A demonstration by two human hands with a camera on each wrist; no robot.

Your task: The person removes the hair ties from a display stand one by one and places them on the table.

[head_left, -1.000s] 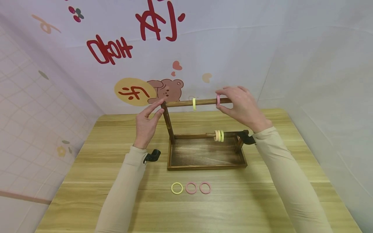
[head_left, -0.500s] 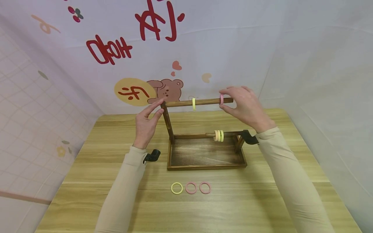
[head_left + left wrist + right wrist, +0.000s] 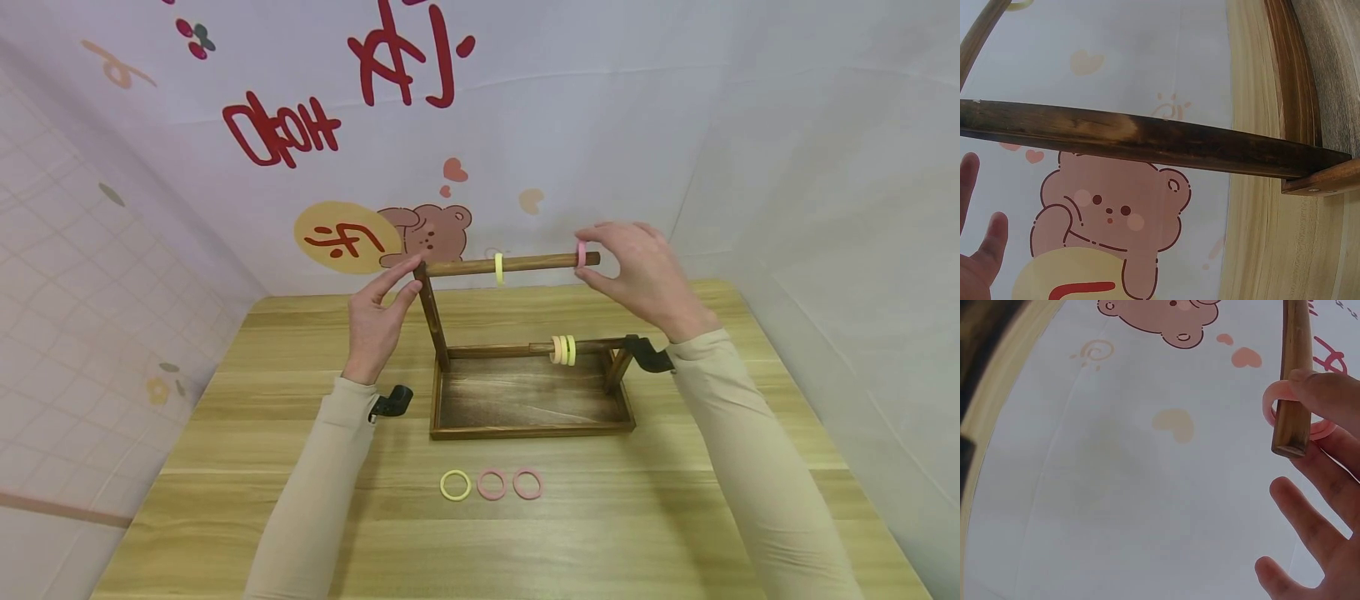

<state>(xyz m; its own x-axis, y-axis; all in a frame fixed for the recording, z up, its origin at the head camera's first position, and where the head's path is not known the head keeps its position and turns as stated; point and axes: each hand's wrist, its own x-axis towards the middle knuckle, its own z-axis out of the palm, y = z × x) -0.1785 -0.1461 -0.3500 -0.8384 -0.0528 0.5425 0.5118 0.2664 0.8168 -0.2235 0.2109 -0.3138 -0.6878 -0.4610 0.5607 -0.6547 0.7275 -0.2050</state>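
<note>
In the head view my right hand (image 3: 637,271) pinches a pink ring (image 3: 581,254) between thumb and forefinger. The ring encircles the top bar of a dark wooden rack (image 3: 532,432), close to the bar's free end (image 3: 1291,434); the other right fingers are spread. My left hand (image 3: 377,323) is at the rack's upper left corner, its forefinger and thumb extended beside the post (image 3: 1116,134); contact is hard to tell. A yellow ring (image 3: 498,268) hangs mid-bar. Several yellowish rings (image 3: 563,350) sit together on the lower bar.
On the wooden table (image 3: 600,533), in front of the rack, a yellow ring (image 3: 443,486) and two pink rings, a middle one (image 3: 481,485) and a right one (image 3: 517,485), lie in a row. A printed white cloth (image 3: 600,125) hangs behind the table.
The right hand has slid the pink ring rightward along the top bar, nearer its free end, which now shows past the ring. The left hand and other rings stay put.
</note>
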